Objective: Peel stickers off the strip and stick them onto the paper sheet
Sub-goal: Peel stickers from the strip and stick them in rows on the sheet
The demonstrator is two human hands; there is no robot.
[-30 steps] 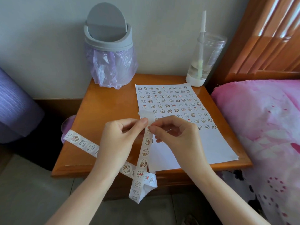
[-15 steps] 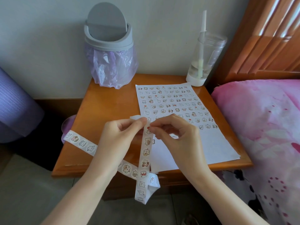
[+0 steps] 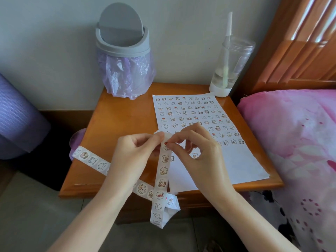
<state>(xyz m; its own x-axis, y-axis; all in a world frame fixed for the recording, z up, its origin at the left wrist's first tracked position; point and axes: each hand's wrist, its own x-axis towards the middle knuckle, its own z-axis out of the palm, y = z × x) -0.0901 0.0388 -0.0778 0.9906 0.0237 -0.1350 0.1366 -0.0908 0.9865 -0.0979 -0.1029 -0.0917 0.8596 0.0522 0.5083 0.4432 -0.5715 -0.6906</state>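
Head view: my left hand [image 3: 133,159] pinches the strip [image 3: 162,180] at its top end, above the near left part of the paper sheet [image 3: 238,160]. My right hand [image 3: 201,160] has thumb and forefinger closed on the topmost sticker [image 3: 165,147] (whether its edge has lifted, I cannot tell). Risk: a steep pull tears the sticker or folds it onto itself. The strip's tail hangs off the near edge of the nightstand [image 3: 116,124] and may snag there.

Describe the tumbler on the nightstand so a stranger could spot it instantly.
Start at the wooden nightstand beside the pink bedding. At its back right corner, just beyond the paper sheet, stands a clear tumbler. Unlike the grey swing-lid bin at the back left, it is see-through, with a white base and a straw.
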